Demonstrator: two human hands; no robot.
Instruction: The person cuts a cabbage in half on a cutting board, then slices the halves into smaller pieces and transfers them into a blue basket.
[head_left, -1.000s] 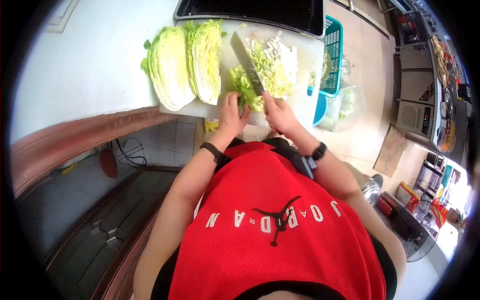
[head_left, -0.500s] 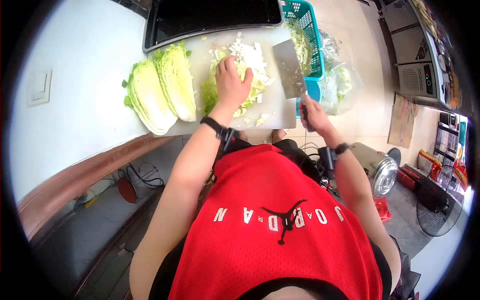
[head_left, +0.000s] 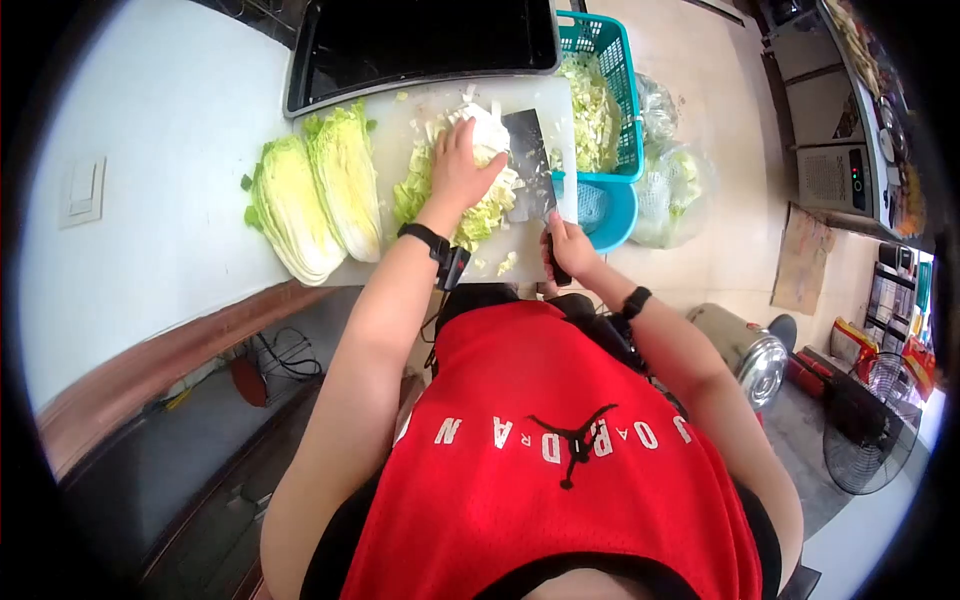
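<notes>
My left hand [head_left: 463,172] is over a heap of cut napa cabbage [head_left: 490,135] on a white cutting board [head_left: 391,140], its fingers curved around the top and its thumb to the right. My right hand [head_left: 570,248] is wrapped round the dark handle of a cleaver [head_left: 530,158]. Its wide blade is at the right side of the heap, flecked with cabbage bits; whether the lower edge touches the board is hidden. Two napa cabbage halves, one farther left [head_left: 297,210] and one beside it [head_left: 345,180], lie left of the board.
A black tray [head_left: 425,45] stands behind the board. To the right are a teal basket [head_left: 630,110] with shredded cabbage, a blue basin [head_left: 618,215] and clear bags [head_left: 675,190] with greens. A lidded metal pot [head_left: 745,350] and a fan [head_left: 870,430] stand farther right.
My right hand has brought the cleaver left, from beyond the board's right edge to the heap. My left hand stays on the cabbage. The view has shifted slightly.
</notes>
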